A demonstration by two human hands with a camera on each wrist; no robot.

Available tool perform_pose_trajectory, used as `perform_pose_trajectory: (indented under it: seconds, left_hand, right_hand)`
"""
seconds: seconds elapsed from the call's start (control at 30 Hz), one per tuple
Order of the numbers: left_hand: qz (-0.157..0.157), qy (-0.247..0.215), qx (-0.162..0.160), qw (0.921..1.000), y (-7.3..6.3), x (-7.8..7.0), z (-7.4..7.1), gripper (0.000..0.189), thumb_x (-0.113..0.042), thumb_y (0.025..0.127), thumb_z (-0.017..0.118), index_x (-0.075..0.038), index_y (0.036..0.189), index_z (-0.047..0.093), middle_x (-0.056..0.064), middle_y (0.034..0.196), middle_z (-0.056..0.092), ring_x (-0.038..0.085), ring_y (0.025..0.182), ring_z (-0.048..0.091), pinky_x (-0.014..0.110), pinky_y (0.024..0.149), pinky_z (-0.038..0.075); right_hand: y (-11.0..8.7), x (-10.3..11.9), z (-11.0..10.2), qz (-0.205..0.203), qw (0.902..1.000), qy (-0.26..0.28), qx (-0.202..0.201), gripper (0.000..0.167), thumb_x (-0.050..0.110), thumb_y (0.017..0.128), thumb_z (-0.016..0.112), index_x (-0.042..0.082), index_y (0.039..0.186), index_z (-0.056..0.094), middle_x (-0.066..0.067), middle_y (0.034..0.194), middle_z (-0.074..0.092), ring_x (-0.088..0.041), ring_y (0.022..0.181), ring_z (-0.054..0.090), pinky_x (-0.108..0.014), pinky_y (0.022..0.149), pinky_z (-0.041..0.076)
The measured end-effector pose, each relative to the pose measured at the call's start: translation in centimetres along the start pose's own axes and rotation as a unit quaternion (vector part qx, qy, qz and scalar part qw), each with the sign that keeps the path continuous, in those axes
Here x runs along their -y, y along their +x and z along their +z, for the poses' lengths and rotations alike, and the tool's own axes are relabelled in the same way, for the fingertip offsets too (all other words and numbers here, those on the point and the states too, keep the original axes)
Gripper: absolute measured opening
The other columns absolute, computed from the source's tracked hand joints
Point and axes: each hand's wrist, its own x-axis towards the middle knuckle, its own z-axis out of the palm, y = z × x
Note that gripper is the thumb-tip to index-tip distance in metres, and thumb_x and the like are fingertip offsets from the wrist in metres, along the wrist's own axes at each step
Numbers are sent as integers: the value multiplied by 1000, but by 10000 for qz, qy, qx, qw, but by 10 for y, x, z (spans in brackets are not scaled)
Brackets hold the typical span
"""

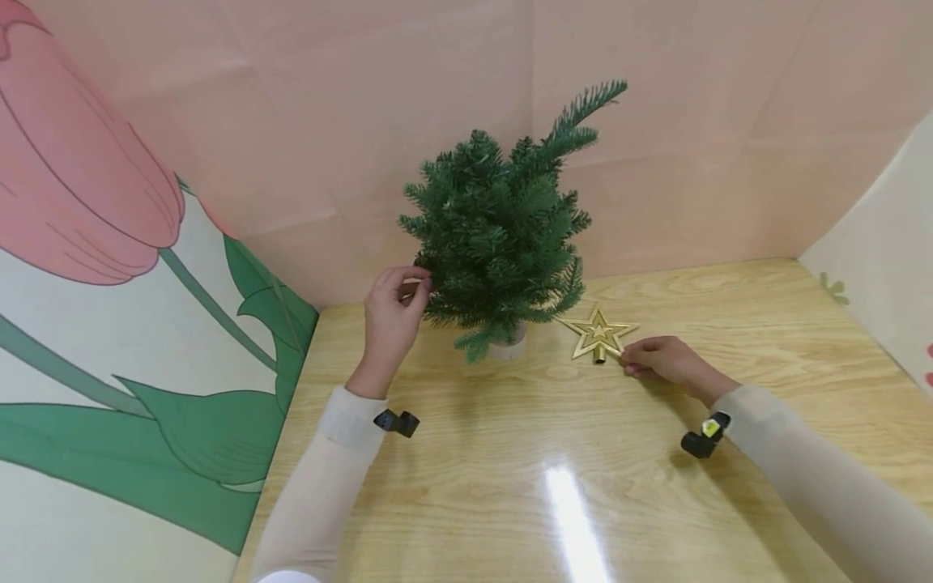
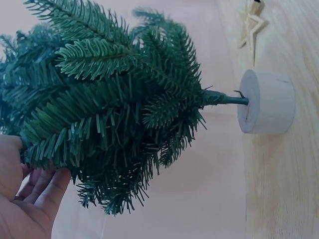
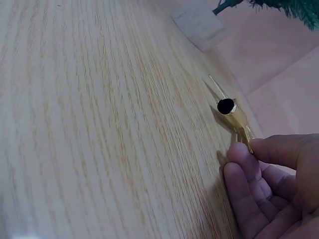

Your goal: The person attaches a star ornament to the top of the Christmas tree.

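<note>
A small green artificial Christmas tree [image 1: 496,235] stands upright on a round whitish base [image 2: 269,102]. At its left side my left hand [image 1: 397,312] pinches the tip of an outer branch [image 2: 60,129] between thumb and fingers; the needles hide part of the grip. To the right of the base is a gold star tree topper [image 1: 599,330] with a hollow socket [image 3: 227,105] at its bottom. My right hand [image 1: 666,360] pinches the star's lower right point between thumb and forefinger, its other fingers curled low by the tabletop.
The wood-grain table [image 1: 466,470] runs back to a pink cloth-like backdrop [image 1: 350,121]. A panel with large printed tulips [image 1: 87,162] borders the left side, and a pale panel [image 1: 889,243] the right. One long branch [image 1: 590,105] sticks out at the tree's upper right.
</note>
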Motion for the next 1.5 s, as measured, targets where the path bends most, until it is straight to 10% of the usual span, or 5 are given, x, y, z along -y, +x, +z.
perform_pose_trajectory:
  seconds: [0.43, 0.73, 1.5]
  left_hand:
    - [-36, -152, -10, 9999, -2, -1, 0, 15, -11, 97, 61, -4, 107, 69, 10, 107, 59, 23, 94, 68, 30, 80, 58]
    - [-41, -125, -33, 9999, -6, -37, -5, 14, -2, 97, 59, 5, 105, 67, 17, 104, 59, 30, 94, 68, 32, 80, 58]
    - [-38, -181, -52, 9998, -7, -35, -4, 16, -2, 98, 56, 5, 107, 67, 17, 105, 58, 31, 92, 68, 35, 76, 59]
  right_hand:
    - [1, -5, 1, -55, 9999, 98, -18, 41, 12, 101, 55, -20, 125, 50, -17, 104, 68, -12, 85, 68, -26, 79, 57]
    - [-2, -4, 2, -11, 10000, -29, -48, 43, 17, 101, 56, -17, 126, 51, -16, 106, 68, -11, 87, 68, -24, 78, 57]
    - [-2, -6, 3, -54, 9994, -259, -221, 41, 19, 100, 58, -15, 122, 54, -15, 102, 68, -11, 86, 67, -23, 78, 56]
